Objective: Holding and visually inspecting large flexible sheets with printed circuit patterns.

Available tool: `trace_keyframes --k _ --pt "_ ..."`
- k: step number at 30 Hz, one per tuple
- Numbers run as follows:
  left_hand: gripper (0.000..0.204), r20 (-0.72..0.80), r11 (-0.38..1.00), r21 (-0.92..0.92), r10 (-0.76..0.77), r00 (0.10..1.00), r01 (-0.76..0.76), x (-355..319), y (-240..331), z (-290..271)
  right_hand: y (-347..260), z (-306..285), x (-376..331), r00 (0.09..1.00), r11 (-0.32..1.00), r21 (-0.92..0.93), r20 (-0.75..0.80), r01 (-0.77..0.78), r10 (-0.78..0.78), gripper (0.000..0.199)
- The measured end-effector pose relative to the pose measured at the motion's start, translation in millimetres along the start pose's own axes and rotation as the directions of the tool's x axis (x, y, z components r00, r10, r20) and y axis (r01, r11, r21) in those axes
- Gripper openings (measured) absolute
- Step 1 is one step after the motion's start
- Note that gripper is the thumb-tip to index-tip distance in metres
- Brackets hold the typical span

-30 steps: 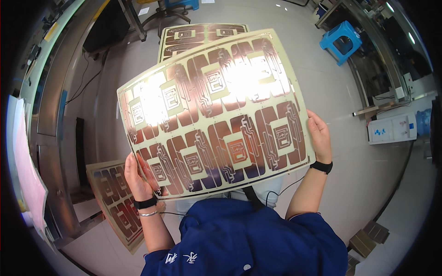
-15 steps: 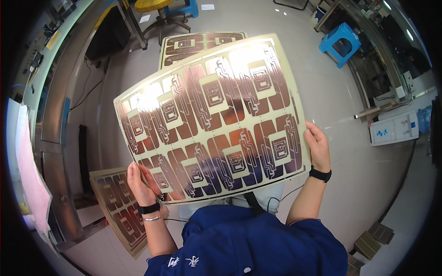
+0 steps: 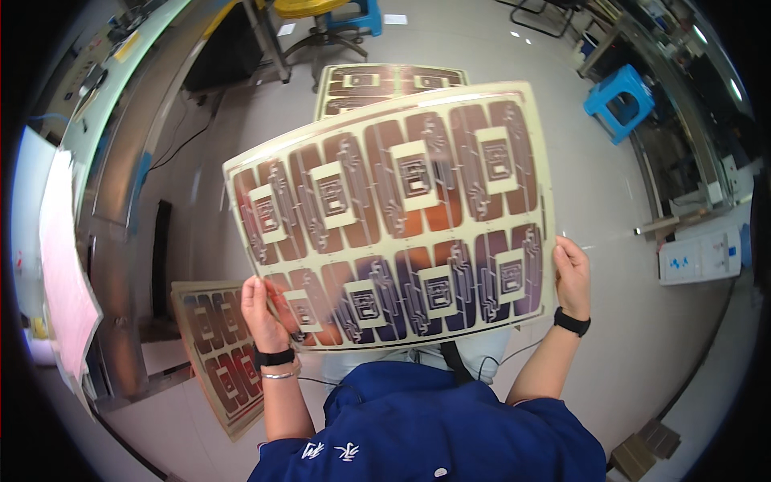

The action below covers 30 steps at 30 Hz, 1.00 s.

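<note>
A large pale panel with copper circuit patterns, a printed circuit board sheet (image 3: 385,249), is held up before me, its right side higher than its left. My left hand (image 3: 265,317) grips it by the lower left edge, thumb on the patterned face. At the right edge, toward the lower corner, my right hand (image 3: 572,277) is closed on the same sheet. Fingers behind the sheet are hidden. Beyond its far edge shows another patterned circuit sheet (image 3: 353,76), mostly covered from view. To the left of my left forearm, further circuit sheets (image 3: 221,357) stand leaning low down.
A long metal-sided bench (image 3: 120,185) runs along the left, with pink and white papers (image 3: 68,273) at its near end. A blue stool (image 3: 618,104) stands at the right, near a white box-like appliance (image 3: 699,255). A yellow-seated swivel chair (image 3: 309,8) is at the back. Brown boxes (image 3: 642,450) lie at lower right.
The sheet in my hands has tilted, so the bright glare along its far part is gone. The surroundings have shifted slightly rightward in the view. Both hands keep their grip.
</note>
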State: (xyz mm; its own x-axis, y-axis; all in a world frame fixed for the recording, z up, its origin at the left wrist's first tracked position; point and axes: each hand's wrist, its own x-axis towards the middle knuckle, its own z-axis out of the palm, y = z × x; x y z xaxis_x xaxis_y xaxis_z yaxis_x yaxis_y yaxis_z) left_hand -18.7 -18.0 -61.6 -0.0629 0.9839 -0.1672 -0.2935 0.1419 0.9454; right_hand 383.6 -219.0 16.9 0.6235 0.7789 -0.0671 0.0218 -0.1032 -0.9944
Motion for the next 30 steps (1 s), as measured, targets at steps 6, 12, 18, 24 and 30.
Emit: trace_keyframes --k 6,12,18,24,30 --pt "0.006 0.043 0.995 -0.078 -0.051 0.998 0.054 -1.7 5.6 4.4 -0.6 12.1 -0.4 0.992 0.998 0.052 -0.12 -0.035 0.041 0.022" --pt "0.012 0.148 0.969 -0.187 -0.132 0.98 0.159 -4.7 22.1 -0.5 13.7 20.3 5.5 0.978 0.999 -0.013 -0.203 -0.051 0.047 0.02" --pt "0.018 0.279 0.963 -0.175 -0.152 0.948 0.206 1.6 35.0 -3.7 17.5 34.1 0.9 0.951 0.995 0.044 -0.293 -0.087 0.096 0.02" --pt "0.024 0.313 0.952 -0.205 -0.155 0.937 0.226 3.5 43.8 -6.8 22.8 36.8 -1.8 0.954 0.991 0.071 -0.27 -0.116 0.131 0.021" --pt "0.03 0.354 0.953 -0.184 -0.163 0.921 0.24 3.1 47.9 -6.4 28.2 43.2 -3.5 0.932 0.991 0.024 -0.336 -0.133 0.133 0.023"
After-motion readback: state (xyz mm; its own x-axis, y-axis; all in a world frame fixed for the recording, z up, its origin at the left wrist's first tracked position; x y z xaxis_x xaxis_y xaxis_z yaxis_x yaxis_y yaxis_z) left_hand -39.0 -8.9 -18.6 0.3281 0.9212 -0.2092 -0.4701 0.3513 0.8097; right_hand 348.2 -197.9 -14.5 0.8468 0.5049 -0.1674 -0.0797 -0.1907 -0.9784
